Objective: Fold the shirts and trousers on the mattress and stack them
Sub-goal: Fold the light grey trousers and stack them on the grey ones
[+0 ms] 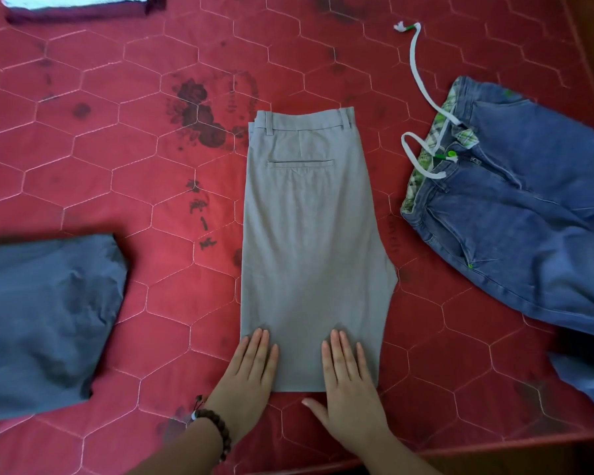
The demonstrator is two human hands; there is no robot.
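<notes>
Both hands lie flat w/ fingers straight, palms down on the near end of the grey trousers (pixel 309 234). Left hand (pixel 251 375) has its grip spread flat, fingers close together, pressing the cloth at the left bottom corner; a dark bead bracelet (pixel 216 430) sits on that wrist. Right hand (pixel 350 378) likewise flat, fingers slightly apart, thumb out to the side off the hem, on the mattress (pixel 83 138). Neither grip curls round anything.

Grey trousers are folded lengthwise, waistband far, back pocket up, in the middle of the red quilted mattress. Blue jeans (pixel 528 214) w/ a white drawstring (pixel 422 84) lie unfolded to the right, apart. A folded blue-grey garment (pixel 45 317) lies left. Dark printed marks on the mattress are not legible.
</notes>
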